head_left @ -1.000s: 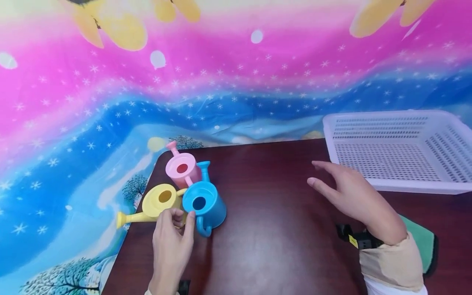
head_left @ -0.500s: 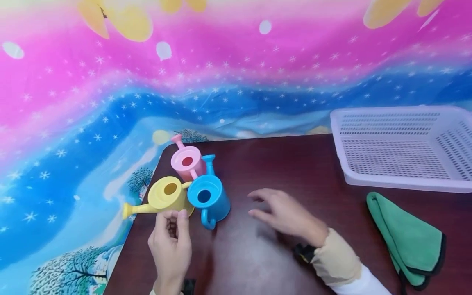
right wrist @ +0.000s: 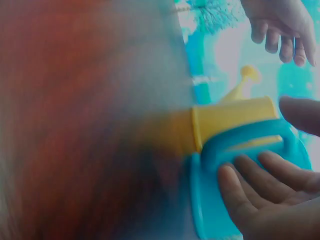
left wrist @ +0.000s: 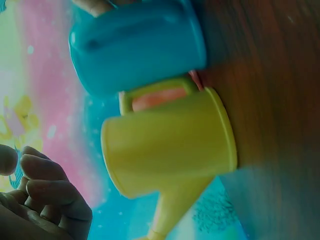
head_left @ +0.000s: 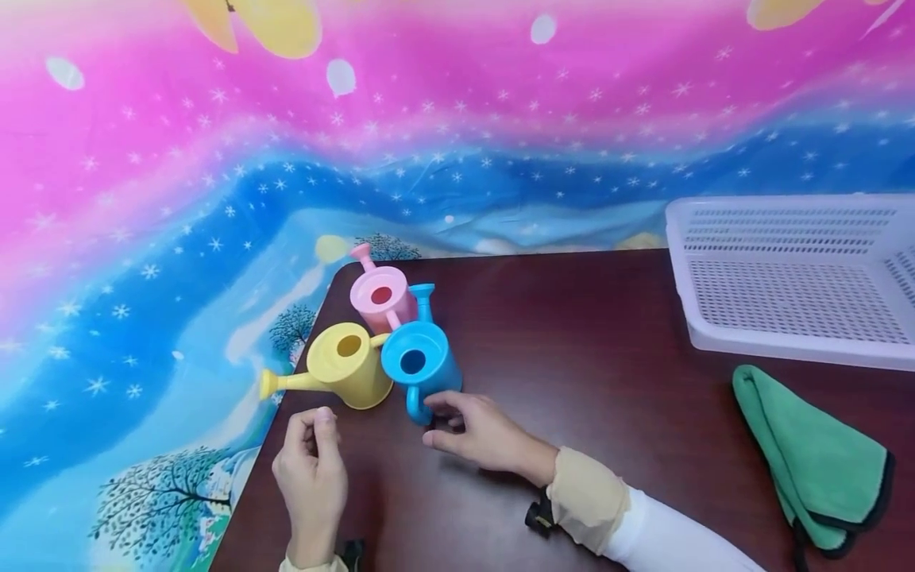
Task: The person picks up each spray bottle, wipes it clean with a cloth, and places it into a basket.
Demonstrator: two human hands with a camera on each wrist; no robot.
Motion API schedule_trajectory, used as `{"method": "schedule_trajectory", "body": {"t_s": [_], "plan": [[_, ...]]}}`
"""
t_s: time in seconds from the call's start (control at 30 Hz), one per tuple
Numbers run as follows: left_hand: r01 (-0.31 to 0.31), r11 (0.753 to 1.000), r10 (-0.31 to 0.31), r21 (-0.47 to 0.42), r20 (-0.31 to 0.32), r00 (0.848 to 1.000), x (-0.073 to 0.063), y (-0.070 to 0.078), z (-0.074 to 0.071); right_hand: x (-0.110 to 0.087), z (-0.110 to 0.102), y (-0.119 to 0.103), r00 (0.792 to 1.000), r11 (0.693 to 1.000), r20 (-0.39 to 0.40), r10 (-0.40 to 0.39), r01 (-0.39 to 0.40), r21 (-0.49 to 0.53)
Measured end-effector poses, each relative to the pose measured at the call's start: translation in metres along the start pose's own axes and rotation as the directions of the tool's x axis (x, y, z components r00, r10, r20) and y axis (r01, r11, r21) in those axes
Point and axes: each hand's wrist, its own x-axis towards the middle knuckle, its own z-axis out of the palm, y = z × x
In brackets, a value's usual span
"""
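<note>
The empty, loosely spread right hand (head_left: pixel 488 434) arrives at the blue can (head_left: pixel 440 367) from four o'clock, handle (head_left: pixel 415 403) within reach; left hand (head_left: pixel 312 470) curls empty

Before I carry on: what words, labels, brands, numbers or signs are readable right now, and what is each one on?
Readable text: none in any view.
Blue watering can, yellow watering can, pink watering can: no lettering on the visible sides.
White basket, green cloth: no lettering visible.
Backdrop: printed pictures, no words seen.
Black device at the right wrist: any marking is too small to read.
</note>
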Motion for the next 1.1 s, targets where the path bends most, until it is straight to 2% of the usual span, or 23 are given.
{"method": "schedule_trajectory", "body": {"t_s": [0.17,0.3,0.43,0.6,0.73,0.9,1.1], "plan": [[0.026,1.0,-0.026,-0.003,0.0,1.0,0.002,-0.005,-0.003,0.007,0.008,0.001,0.996,0.976,0.033,0.078,-0.083,0.202],[0.036,0.999,-0.036,-0.009,0.027,0.999,0.002,-0.003,0.0,0.01,0.007,0.001,0.992,0.953,0.037,0.117,-0.123,0.278],[0.044,0.999,-0.044,-0.008,0.036,0.998,0.002,-0.001,0.003,0.008,0.004,0.001,0.991,0.956,-0.011,0.134,-0.126,0.266],[0.046,0.999,-0.045,-0.008,0.044,0.998,0.002,-0.002,0.005,0.0,-0.001,0.0,0.986,0.977,-0.109,0.123,-0.101,0.19],[0.006,0.999,-0.003,-0.035,0.089,0.996,0.0,-0.002,0.009,-0.009,-0.006,0.003,0.976,0.984,-0.196,0.094,-0.06,0.17],[-0.08,0.992,0.095,-0.093,0.169,0.981,-0.004,-0.003,0.014,-0.016,-0.015,0.007,0.945,0.98,-0.301,0.129,-0.074,0.186],[-0.159,0.979,0.186,-0.13,0.24,0.953,-0.005,0.002,0.03,-0.019,-0.037,0.011,0.877,0.968,-0.452,0.162,-0.053,0.245]]}}
